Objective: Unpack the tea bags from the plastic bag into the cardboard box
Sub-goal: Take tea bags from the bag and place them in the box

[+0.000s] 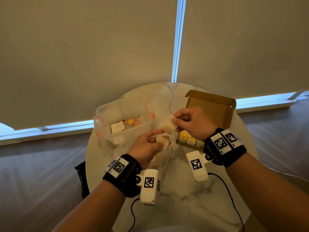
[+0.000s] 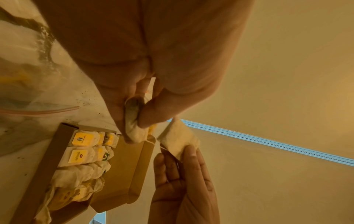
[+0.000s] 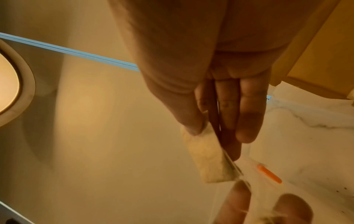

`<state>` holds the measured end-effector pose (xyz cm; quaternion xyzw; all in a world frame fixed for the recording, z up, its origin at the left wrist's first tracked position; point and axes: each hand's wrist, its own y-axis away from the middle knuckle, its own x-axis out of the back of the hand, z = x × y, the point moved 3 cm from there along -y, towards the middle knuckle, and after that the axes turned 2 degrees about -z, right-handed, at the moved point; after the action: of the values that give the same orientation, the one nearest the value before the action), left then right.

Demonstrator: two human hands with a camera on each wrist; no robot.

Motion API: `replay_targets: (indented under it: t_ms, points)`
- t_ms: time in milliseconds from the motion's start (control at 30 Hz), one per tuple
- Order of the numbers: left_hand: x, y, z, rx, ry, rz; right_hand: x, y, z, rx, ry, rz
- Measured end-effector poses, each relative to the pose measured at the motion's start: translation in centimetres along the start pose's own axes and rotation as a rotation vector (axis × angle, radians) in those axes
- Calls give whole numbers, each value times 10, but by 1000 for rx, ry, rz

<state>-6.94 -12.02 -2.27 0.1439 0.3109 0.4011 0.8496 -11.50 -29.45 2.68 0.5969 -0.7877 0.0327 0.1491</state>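
Above the middle of the table, my right hand (image 1: pixel 175 120) pinches a pale tea bag (image 1: pixel 168 126) by its upper corner; the same tea bag (image 3: pixel 208 157) hangs below its thumb. Just under it my left hand (image 1: pixel 159 138) holds a second, crumpled tea bag (image 1: pixel 162 142) between thumb and fingers; that bag (image 2: pixel 134 125) shows in the left wrist view. A thin string runs between the two bags. The cardboard box (image 1: pixel 211 107) stands open to the right, with several yellow-tagged tea bags (image 2: pixel 82 151) packed inside. The plastic bag (image 1: pixel 161 160) lies flat under my left hand.
A clear plastic container (image 1: pixel 123 118) with orange clips stands at the left of the round marble table (image 1: pixel 184 190), holding a white card and a yellow tag. Window blinds hang close behind the table. Camera cables trail off the near edge.
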Motion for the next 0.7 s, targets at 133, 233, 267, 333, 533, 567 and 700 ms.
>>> replay_targets:
  t_ms: [133,233,267,333,533,567,700]
  points:
    - [3,1,-2,16,-44,18,8,2,-2,-11,-12,71]
    - [5,0,-3,20,-51,31,11,4,-2,-15,-24,115]
    - [5,0,-2,19,-47,36,12,4,-2,-12,-26,130]
    - [5,1,1,16,-25,30,14,5,-3,-5,-33,168]
    - [2,7,6,-35,17,-97,26,9,-9,26,-48,319]
    - [2,8,6,-53,-11,-106,28,10,-11,39,-54,342]
    - [-3,12,9,-95,-64,-104,32,14,-11,83,-20,382]
